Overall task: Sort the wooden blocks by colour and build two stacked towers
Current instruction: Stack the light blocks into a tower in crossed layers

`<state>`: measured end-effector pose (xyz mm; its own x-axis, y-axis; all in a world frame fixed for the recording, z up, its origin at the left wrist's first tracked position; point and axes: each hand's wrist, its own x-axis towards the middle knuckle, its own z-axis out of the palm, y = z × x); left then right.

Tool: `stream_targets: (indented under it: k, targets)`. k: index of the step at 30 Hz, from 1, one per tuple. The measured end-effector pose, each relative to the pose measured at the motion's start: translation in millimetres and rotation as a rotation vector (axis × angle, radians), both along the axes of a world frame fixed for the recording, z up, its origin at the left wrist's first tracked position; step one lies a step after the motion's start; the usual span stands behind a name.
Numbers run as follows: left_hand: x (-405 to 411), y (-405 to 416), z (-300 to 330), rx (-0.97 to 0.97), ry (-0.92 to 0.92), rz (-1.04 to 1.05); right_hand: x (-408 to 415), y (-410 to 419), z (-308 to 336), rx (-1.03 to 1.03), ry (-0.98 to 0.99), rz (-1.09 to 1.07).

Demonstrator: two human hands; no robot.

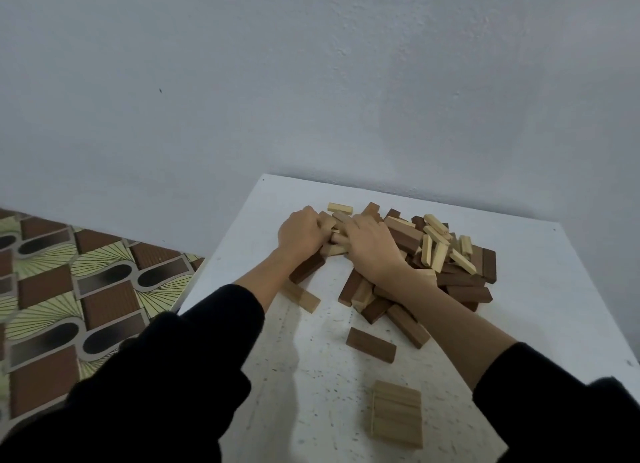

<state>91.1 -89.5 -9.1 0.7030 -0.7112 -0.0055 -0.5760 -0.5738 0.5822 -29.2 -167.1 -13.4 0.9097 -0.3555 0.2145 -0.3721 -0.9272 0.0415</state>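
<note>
Both hands dig into the mixed block pile point(426, 254) on the white worktop point(536, 306).
Left hand point(299, 234) fingers curl around pale blocks point(334, 249); right hand point(372, 246) lies flat, fingers spread. Near edge: pale stack point(396, 414).

1. A single head view looks forward and steeply down from above the person's own arms.
2. It sits close over the white worktop point(519, 306), whose near edge is cut off by the frame.
3. Its wide angle also takes in the wall point(311, 81) ahead and patterned floor point(69, 289) at left.
</note>
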Motion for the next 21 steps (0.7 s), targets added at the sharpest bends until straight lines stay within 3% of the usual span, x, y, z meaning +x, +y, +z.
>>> stream_targets:
  k: [4, 7, 12, 17, 21]
  targets:
    - [-6, 17, 4, -0.187, 0.150, -0.015, 0, 10, 20, 0.753, -0.385, -0.232]
    - [-19, 36, 10, -0.222, 0.181, -0.078, -3, 23, 34, 1.112, -0.449, -0.278]
    - [-41, 80, 12, -0.337, 0.359, -0.061, -12, 54, 39, 1.059, -0.314, -0.232]
    - [-56, 135, -10, -0.290, 0.483, -0.023, -22, 92, 30, 1.067, -0.078, -0.191]
    - [-70, 167, -24, -0.291, 0.685, 0.055, -26, 123, 13, 1.033, 0.044, -0.161]
